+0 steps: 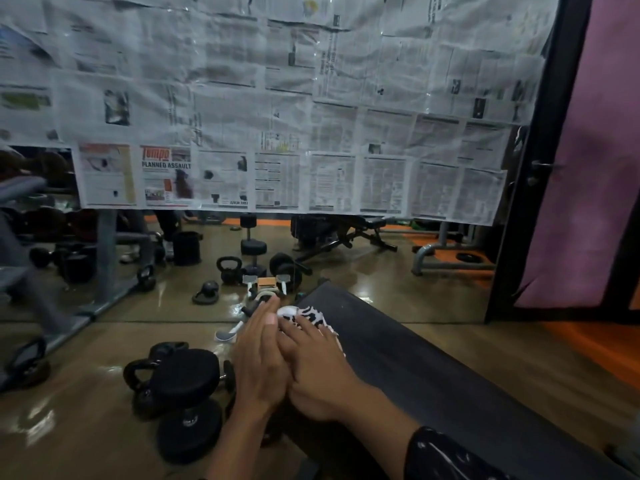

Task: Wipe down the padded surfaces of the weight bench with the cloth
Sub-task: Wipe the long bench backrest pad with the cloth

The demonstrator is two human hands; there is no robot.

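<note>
The black padded bench point(433, 368) runs from the lower right toward the centre of the view. A black-and-white patterned cloth point(311, 315) lies near its far left end. My right hand point(318, 372) lies flat on the cloth with straight fingers, pressing it onto the pad. My left hand point(259, 358) is also flat with its fingers straight, set against the bench's left edge and touching the right hand and the cloth's near corner. Most of the cloth is hidden under my hands.
Black dumbbells point(188, 403) and kettlebells point(138, 375) lie on the glossy floor left of the bench. A mirror covered with newspaper sheets point(277, 116) stands ahead, and a black door frame point(526, 202) with a pink curtain point(588, 168) at right.
</note>
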